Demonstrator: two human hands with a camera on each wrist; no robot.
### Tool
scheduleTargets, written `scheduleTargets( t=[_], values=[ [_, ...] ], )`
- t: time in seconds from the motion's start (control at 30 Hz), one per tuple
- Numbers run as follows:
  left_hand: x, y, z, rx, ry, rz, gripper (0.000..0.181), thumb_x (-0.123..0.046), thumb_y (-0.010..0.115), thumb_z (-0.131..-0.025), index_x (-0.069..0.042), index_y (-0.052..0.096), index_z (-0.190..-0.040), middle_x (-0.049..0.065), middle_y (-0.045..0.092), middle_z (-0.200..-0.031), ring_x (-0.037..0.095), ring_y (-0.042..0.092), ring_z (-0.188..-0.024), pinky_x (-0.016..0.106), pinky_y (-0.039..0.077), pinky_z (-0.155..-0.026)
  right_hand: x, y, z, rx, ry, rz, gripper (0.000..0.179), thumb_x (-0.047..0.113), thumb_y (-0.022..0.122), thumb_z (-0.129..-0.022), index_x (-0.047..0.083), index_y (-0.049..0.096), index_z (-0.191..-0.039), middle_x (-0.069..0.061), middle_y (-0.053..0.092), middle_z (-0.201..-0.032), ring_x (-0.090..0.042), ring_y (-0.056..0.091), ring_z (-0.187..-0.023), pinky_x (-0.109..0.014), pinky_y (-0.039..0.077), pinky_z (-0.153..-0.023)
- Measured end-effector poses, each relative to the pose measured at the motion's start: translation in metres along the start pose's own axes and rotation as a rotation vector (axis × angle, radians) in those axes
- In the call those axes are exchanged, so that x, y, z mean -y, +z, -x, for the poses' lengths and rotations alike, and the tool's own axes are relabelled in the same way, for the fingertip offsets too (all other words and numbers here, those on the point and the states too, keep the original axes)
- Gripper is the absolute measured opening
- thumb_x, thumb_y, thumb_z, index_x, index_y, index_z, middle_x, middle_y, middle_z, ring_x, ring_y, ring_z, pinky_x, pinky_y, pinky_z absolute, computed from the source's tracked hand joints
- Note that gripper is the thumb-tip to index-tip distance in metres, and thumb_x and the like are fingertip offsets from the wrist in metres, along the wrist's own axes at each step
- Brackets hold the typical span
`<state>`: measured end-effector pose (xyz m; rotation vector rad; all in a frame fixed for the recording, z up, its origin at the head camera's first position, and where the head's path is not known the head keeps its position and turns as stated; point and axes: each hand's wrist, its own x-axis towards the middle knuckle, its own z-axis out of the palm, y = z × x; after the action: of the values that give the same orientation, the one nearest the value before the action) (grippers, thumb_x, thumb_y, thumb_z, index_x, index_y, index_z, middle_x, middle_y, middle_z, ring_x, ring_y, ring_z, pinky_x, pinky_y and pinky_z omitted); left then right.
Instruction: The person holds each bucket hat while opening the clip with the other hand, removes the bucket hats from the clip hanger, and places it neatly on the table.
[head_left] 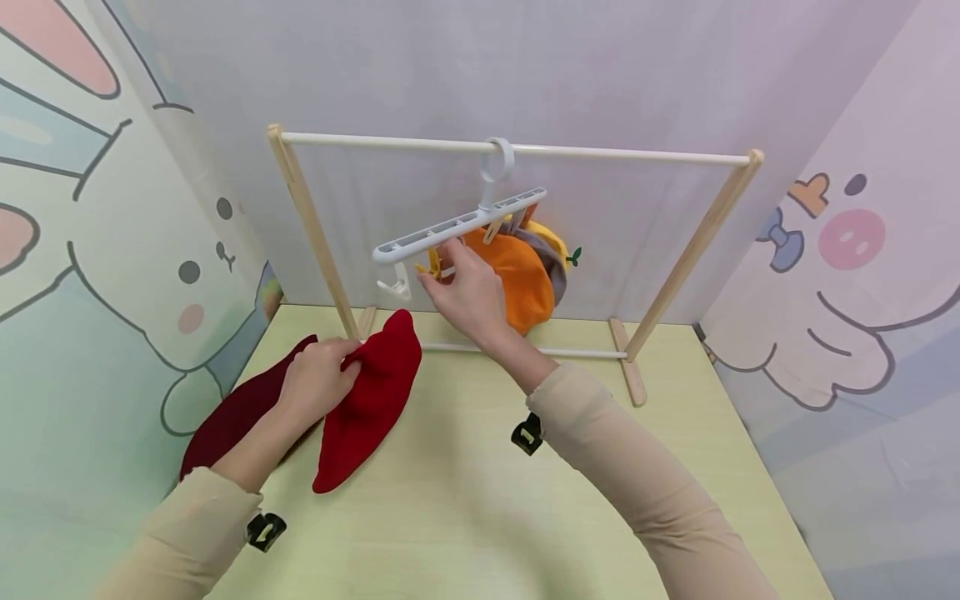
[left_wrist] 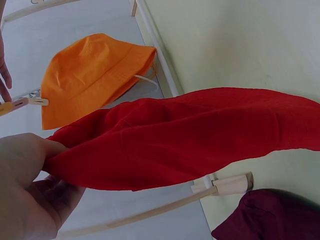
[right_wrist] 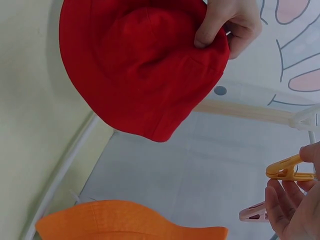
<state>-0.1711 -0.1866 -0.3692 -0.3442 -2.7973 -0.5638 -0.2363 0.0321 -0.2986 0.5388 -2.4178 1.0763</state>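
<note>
My left hand [head_left: 318,375] pinches a red bucket hat [head_left: 367,417] by its edge, holding it up over the left part of the table. My right hand [head_left: 476,296] is under the light grey clip hanger [head_left: 457,227], with thumb and fingers on a yellow clothespin [right_wrist: 285,169]. The right wrist view shows that clip close up, a pink clip [right_wrist: 254,212] beside it. An orange bucket hat [head_left: 521,279] hangs from the hanger near my right hand, partly hiding a grey hat [head_left: 557,267] and a yellow one. A white clip [head_left: 400,285] dangles at the hanger's near end.
The hanger hooks over the white rail [head_left: 630,153] of a wooden-legged rack [head_left: 693,250]. On the table [head_left: 480,500], a dark maroon hat [head_left: 236,421] lies at the left, partly behind my left hand. Cartoon-printed walls [head_left: 855,250] enclose the table.
</note>
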Motion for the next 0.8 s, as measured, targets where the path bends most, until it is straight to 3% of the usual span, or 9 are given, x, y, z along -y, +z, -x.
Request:
scheduleTargets(
  t=[0.33, 0.8],
  values=[
    [0.016, -0.008, -0.001, 0.015, 0.004, -0.062, 0.023, -0.004, 0.063, -0.081, 0.000, 0.067, -0.104, 0.020, 0.066, -0.093, 0.030, 0.060, -0.074, 0.043, 0.053, -0.062, -0.001, 0.000, 0.000, 0.001, 0.000, 0.012, 0.028, 0.030, 0.068, -0.082, 0.015, 0.055, -0.102, 0.002, 0.064, -0.092, -0.013, 0.065, -0.078, -0.021, 0.048, -0.060],
    [0.030, -0.020, 0.000, 0.029, -0.063, -0.117, 0.027, -0.003, 0.062, -0.081, 0.003, 0.064, -0.107, 0.024, 0.064, -0.093, 0.032, 0.058, -0.073, 0.044, 0.052, -0.060, -0.002, -0.001, 0.001, 0.006, 0.008, 0.008, 0.028, 0.030, 0.068, -0.082, 0.015, 0.055, -0.102, 0.002, 0.064, -0.093, -0.014, 0.065, -0.079, -0.022, 0.048, -0.060]
  ],
)
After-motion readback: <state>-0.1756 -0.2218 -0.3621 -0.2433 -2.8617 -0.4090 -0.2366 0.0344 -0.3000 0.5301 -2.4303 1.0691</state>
